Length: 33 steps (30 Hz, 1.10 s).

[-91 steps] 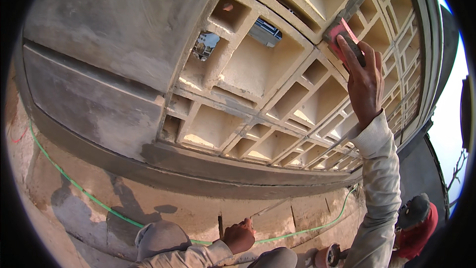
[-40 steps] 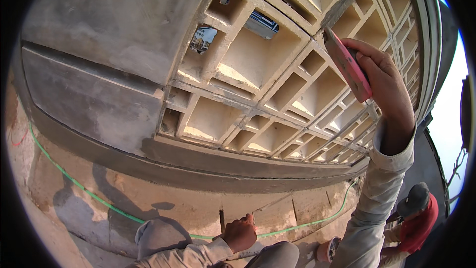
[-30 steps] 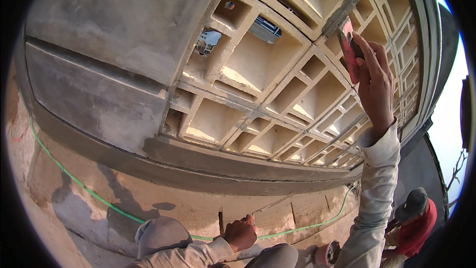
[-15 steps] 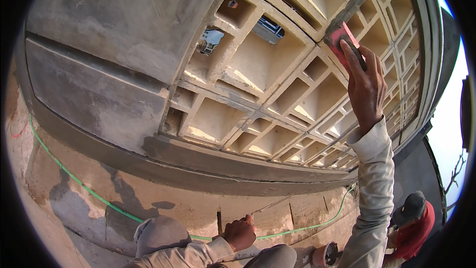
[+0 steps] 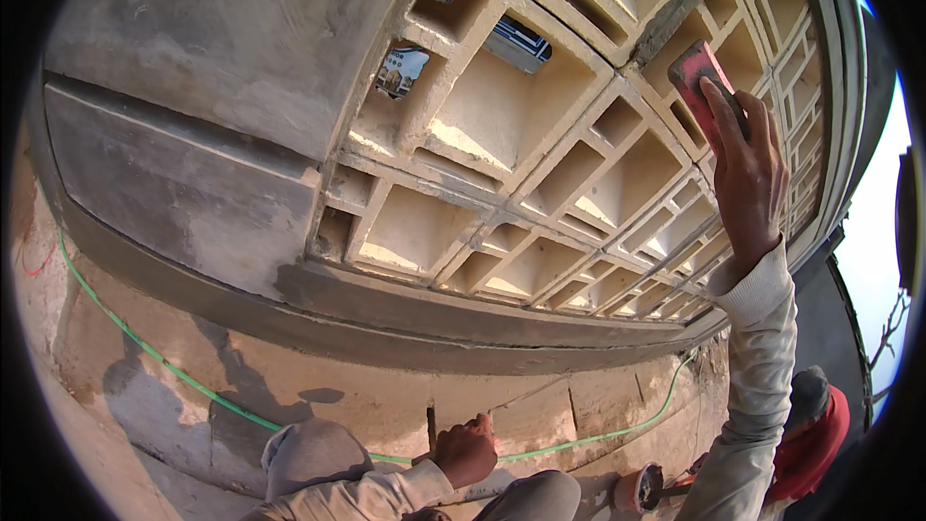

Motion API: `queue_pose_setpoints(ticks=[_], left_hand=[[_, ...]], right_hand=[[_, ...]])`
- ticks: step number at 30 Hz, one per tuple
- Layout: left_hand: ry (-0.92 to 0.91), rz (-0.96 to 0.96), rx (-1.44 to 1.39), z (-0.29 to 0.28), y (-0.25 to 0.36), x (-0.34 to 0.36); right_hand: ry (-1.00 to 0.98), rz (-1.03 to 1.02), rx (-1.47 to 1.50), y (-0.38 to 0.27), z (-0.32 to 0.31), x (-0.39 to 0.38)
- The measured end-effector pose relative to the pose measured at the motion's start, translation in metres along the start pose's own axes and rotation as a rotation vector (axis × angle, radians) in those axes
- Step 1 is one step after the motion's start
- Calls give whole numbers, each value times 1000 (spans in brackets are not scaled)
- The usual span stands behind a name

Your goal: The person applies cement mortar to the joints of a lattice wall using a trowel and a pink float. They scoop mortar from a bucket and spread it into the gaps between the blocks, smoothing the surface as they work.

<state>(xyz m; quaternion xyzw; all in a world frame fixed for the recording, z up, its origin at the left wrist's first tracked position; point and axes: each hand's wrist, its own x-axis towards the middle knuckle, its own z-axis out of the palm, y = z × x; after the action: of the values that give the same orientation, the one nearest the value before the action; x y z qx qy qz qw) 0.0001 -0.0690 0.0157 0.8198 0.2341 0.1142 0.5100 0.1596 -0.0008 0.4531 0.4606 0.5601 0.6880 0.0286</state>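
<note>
1. The right hand [image 5: 748,169] is stretched up high, with its fingers spread flat and pressed on a red sponge block [image 5: 696,77].
2. The red sponge block sits just under the fingertips and pokes out above them. It lies flat against the wall of hollow blocks [image 5: 502,174].
3. The long side of the red sponge block runs up and a little to the left, the same way the fingers point.
4. Its top end touches a grey line of mortar [image 5: 690,0] that runs slantwise between the yellow-brown blocks.
5. The right hand is the one on the sponge. The left hand [image 5: 465,449] is far below it, well apart.
6. The left hand is curled tight around a thin dark tool [image 5: 431,425] that sticks straight up from the fist. What kind of tool it is, I cannot tell.
7. Behind the left hand runs a green string [image 5: 174,376], pulled along the low rough wall [image 5: 318,386].
8. A wide grey ledge [image 5: 434,314] sits under the hollow blocks.
9. Down at the right, another person in a red top [image 5: 815,434] is crouched low, beside a small round tool [image 5: 639,487].
</note>
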Motion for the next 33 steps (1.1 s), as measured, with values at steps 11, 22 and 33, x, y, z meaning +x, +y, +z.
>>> queue_pose_setpoints(ticks=[11, 22, 33], left_hand=[[21, 39, 5, 10, 2, 1], [65, 23, 19, 9, -5, -3], [-15, -16, 61, 5, -2, 3]], right_hand=[[-9, 83, 135, -50, -2, 29], [-18, 305, 565, -36, -23, 33], [-220, 549, 546, 46, -28, 107]])
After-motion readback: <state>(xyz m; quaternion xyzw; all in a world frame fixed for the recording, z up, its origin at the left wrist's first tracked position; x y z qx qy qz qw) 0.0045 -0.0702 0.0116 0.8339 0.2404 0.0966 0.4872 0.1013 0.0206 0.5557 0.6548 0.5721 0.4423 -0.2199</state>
